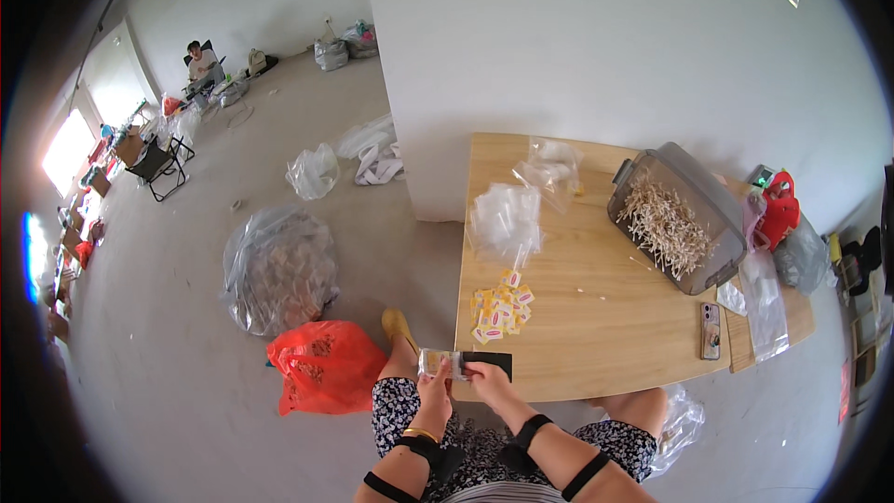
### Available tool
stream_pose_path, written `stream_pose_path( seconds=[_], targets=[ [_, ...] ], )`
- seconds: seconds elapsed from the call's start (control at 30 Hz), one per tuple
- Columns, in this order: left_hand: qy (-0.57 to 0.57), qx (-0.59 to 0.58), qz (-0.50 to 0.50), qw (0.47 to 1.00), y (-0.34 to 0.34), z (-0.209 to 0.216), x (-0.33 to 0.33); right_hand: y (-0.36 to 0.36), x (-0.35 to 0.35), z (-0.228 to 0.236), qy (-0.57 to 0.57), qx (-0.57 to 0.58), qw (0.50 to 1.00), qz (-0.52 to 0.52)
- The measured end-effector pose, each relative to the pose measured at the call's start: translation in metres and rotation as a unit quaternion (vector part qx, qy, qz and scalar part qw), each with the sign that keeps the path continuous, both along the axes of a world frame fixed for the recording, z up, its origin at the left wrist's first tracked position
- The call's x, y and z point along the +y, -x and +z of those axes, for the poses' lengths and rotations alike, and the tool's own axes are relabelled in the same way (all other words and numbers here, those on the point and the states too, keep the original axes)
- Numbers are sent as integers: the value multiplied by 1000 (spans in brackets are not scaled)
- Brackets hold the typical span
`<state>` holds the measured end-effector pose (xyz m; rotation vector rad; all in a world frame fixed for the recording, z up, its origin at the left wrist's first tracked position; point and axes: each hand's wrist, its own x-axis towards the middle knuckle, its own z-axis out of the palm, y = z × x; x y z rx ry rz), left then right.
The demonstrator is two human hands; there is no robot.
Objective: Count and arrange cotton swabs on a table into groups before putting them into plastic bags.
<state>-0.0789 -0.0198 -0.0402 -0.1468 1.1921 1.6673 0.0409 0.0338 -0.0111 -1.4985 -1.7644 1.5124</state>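
Just off the table's front left corner, my left hand (435, 390) is closed on a small clear plastic packet (428, 362); its contents are too small to name. My right hand (491, 383) is beside it, fingers pinched at the packet's right end, where a flat black piece (501, 363) lies under and beyond the fingers. Whether the right fingers grip the packet or the black piece cannot be told. On the table (577, 335), just beyond my hands, is a loose pile of small yellow-and-white printed slips (501, 307).
Clear plastic bags (506, 225) lie at the table's far left. A grey plastic bin (691, 188) of thin pale sticks (666, 226) tilts at the right, near a phone (711, 332). A red bag (326, 368) and a big clear bag (281, 270) stand on the floor. Another person (202, 62) sits far off.
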Motion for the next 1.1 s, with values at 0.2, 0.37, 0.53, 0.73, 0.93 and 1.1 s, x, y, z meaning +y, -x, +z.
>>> stream_pose_path(
  seconds=[0.2,0.37,0.53,0.73,0.93,1.1],
  targets=[
    [-22,13,-15,1000,8,-2,-5,1,13,14,235,127,964,-17],
    [-4,9,-6,1000,0,2,0,0,23,12,241,145,959,0],
    [-7,14,-32,999,0,1,1,7,24,6,221,146,964,24],
    [26,-1,-37,999,20,-7,-7,22,17,22,267,142,953,-28],
    [-65,-6,26,998,42,39,-19,48,10,36,278,207,938,20],
    [-197,-63,-24,978,52,94,-35,45,2,92,62,184,976,103]
  ],
)
